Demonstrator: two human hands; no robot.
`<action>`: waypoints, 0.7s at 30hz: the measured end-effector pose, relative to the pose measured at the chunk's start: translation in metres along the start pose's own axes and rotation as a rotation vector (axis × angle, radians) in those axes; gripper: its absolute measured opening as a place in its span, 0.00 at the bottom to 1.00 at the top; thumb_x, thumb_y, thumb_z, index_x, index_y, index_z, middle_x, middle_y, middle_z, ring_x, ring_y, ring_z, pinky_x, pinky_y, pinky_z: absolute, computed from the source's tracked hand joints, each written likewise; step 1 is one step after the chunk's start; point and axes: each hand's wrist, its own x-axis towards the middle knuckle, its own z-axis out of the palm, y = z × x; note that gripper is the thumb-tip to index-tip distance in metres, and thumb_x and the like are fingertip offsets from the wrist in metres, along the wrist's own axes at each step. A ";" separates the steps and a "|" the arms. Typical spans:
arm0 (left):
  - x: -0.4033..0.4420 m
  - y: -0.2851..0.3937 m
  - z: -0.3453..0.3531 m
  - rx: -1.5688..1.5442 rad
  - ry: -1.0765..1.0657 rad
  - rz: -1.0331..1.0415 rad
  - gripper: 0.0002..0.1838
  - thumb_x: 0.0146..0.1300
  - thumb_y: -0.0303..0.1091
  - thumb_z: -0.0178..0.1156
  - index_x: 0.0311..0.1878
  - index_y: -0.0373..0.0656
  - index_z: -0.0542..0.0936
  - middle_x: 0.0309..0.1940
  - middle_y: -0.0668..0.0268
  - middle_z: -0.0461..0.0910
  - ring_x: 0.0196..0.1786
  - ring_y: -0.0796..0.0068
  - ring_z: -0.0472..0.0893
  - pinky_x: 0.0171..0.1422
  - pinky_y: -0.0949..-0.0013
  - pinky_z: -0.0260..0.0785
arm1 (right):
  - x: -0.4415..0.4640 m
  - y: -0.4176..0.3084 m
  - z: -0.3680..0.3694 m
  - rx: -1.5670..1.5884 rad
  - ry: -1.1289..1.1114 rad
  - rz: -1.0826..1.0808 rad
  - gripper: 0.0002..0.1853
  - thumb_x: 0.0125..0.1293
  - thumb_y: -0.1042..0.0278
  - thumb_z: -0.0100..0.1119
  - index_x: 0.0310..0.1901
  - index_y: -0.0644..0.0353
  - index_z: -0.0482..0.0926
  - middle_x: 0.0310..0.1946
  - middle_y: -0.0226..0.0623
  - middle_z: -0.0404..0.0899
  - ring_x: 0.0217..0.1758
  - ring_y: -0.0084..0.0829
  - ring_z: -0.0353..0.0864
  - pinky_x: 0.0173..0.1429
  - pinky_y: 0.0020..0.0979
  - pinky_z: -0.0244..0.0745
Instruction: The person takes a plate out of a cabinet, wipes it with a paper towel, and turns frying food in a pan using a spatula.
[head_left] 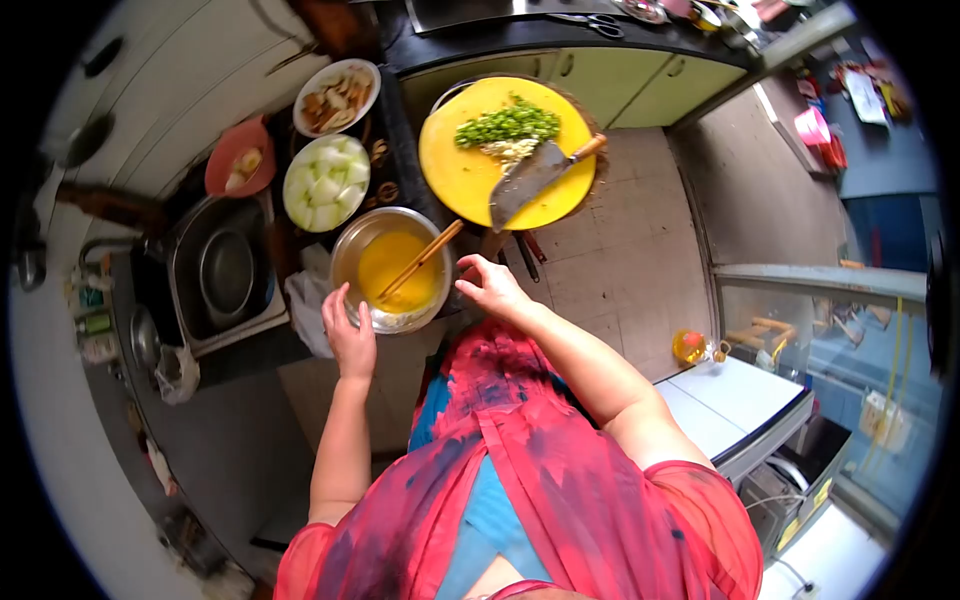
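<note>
A metal bowl (pixel 345 262) holds yellow beaten egg (pixel 385 262), with wooden chopsticks (pixel 430 252) leaning across its right rim. My left hand (pixel 350 335) is at the bowl's lower left side, its fingers apart and near or against the rim. To the right of the bowl, my right hand (pixel 490 285) is off the chopsticks, fingers apart and holding nothing. Above it lies a round yellow cutting board (pixel 445 145) with chopped greens (pixel 510 122), minced pale pieces (pixel 510 152) and a cleaver (pixel 530 183).
Beside the bowl stand a plate of cut pale green vegetable (pixel 326 183), a bowl of sliced food (pixel 337 97) and a pink bowl (pixel 225 165). The sink (pixel 228 270) is at the left. A bottle of yellow liquid (pixel 689 346) stands on the white surface (pixel 735 395) at right.
</note>
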 end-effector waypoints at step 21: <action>-0.123 0.200 0.157 -0.248 -1.588 0.939 0.19 0.61 0.26 0.61 0.55 0.39 0.75 0.52 0.57 0.75 0.52 0.67 0.76 0.54 0.68 0.70 | -0.345 0.192 0.131 0.388 1.733 0.667 0.16 0.55 0.70 0.66 0.46 0.60 0.77 0.36 0.38 0.82 0.32 0.28 0.82 0.36 0.28 0.78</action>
